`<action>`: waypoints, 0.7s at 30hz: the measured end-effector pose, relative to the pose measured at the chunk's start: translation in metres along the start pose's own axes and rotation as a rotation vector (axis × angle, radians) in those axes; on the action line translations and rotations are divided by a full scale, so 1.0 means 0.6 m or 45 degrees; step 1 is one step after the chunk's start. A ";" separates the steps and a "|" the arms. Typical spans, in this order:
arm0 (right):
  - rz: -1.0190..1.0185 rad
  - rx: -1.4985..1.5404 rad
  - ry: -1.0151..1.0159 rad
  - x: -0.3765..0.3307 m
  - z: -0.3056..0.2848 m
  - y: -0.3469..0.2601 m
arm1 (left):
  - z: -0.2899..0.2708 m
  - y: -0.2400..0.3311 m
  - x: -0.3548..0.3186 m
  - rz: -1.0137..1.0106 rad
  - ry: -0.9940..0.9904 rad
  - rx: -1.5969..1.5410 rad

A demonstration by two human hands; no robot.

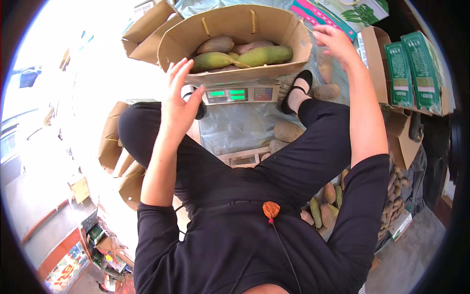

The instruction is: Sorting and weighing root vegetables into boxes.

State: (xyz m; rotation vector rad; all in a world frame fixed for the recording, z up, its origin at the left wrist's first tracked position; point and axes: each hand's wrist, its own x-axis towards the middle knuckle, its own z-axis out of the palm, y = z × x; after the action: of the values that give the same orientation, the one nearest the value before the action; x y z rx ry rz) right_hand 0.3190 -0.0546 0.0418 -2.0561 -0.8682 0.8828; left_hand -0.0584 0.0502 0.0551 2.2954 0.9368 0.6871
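Observation:
A brown cardboard carton with yellow rope handles stands open on a digital scale with lit green displays. Inside lie several long roots that look like radishes, among them a green one and a brownish-pink one. My left hand is at the carton's near left corner, its fingers spread and holding nothing. At the right end of the carton is my right hand, fingers apart and pointing at the rim. Whether its fingertips touch the rim or a thin cord there, I cannot tell.
Loose roots lie on the plastic sheet to the right. Green boxes stand in a carton at the far right. More brown cartons are by my left knee. A heap of roots sits at the lower right.

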 end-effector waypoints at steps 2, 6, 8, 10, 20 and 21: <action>0.069 0.065 -0.010 0.014 0.007 0.016 | -0.042 -0.002 0.026 -0.104 -0.077 -0.042; 0.074 -0.110 -0.086 0.032 0.003 0.052 | -0.113 -0.027 0.098 -0.168 -0.156 -0.015; 0.004 -0.141 -0.095 0.043 0.009 0.048 | -0.128 -0.065 0.128 -0.251 -0.154 -0.045; 0.158 -0.148 -0.070 0.029 0.011 0.030 | -0.127 -0.126 0.150 -0.515 -0.255 -0.103; 0.293 -0.238 -0.155 0.049 0.030 0.024 | -0.087 -0.210 0.183 -1.084 -0.645 -0.005; 0.326 -0.227 -0.153 0.051 0.030 0.023 | -0.083 -0.212 0.180 -1.080 -0.618 -0.062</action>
State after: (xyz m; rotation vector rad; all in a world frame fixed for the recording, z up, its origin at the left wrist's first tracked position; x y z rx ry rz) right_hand 0.3250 -0.0314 0.0120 -2.3253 -0.7808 1.1103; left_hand -0.0807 0.2216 0.0327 1.6455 1.4465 -0.1964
